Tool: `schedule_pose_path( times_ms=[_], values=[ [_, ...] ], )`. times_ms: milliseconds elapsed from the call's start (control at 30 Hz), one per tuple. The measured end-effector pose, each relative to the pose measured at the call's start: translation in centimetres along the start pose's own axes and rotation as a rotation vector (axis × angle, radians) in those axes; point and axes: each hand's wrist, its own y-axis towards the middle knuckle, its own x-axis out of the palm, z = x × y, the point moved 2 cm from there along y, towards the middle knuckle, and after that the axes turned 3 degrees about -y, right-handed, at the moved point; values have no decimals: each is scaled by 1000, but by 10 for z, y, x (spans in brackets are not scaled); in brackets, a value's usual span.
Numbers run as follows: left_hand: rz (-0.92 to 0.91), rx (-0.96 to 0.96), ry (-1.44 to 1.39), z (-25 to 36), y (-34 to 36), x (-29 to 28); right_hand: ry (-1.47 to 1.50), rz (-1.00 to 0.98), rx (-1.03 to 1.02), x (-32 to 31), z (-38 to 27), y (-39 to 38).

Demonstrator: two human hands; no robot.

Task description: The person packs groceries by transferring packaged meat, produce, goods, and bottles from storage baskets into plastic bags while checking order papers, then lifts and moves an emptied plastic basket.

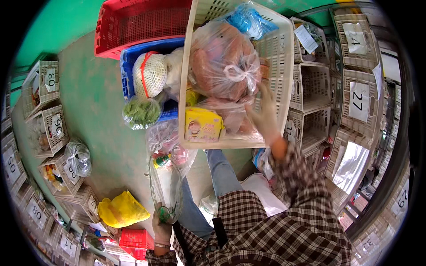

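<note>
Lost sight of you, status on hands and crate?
Left hand grips clear plastic bag. Gloved right hand inside beige crate, touching tied bag of goods. Yellow box beside it.

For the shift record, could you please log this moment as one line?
left hand: grips clear plastic bag | right hand: inside beige crate, beside tied bag | yellow carton: in crate

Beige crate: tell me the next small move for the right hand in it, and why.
Probably close the right hand on the pink bag under its fingers and lift it from the beige crate. The left hand already holds a clear bag hanging below, seemingly ready for goods.
</note>
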Motion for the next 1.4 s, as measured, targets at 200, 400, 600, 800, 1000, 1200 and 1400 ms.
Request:
schedule_pose_path(
  times_ms=[200,400,600,800,1000,1200,1400],
  values=[
    [30,-218,-316,-29,0,32,-619,-183,-198,68,21,63],
    [116,-208,-483,-27,1,58,-168,-289,-172,45,45,80],
    [119,-156,-625,-45,6,46,495,-319,15,-70,11,126],
    [178,-162,-506,-48,-8,29,-73,-171,-649,-200,-90,69],
    [38,-68,-351,-40,-21,-11,910,-218,284,-274,-123,-52],
    [28,-62,-617,-111,-52,-88,673,-1046,-175,-154,-216,-146],
    [-271,38,-824,-136,-35,-133,302,-700,-920,88,-211,-255]
  ],
)
